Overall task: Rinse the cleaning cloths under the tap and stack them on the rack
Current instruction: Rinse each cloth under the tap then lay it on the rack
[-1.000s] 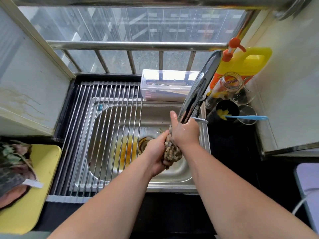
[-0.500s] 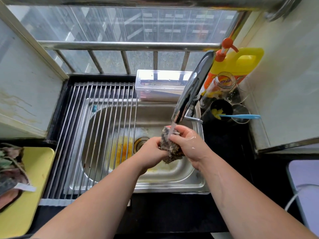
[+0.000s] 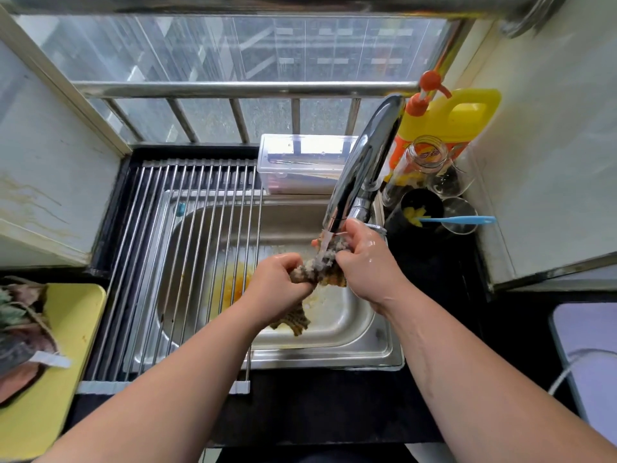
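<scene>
"Rinsing under way?" the editor asked.

"Yes. Both hands gripped one cloth [image 3: 322, 270] under the tap [image 3: 364, 165], above the sink [image 3: 334, 357]. The left hand [image 3: 277, 279] was closed round its lower bunch and the right hand [image 3: 364, 259] pinched the upper end. A second earlier it was a tight wad between them. Now it was drawn out, a tail hung below the left hand, and water [image 3: 324, 250] struck its middle."

"And the rack [image 3: 187, 248]?"

"It spanned the sink's left half, beside the cloth. What looked like more cloths [image 3: 20, 329] waited on a tray [image 3: 70, 362] at far left. I judged this rinse barely begun, with stacking still to come."
</scene>
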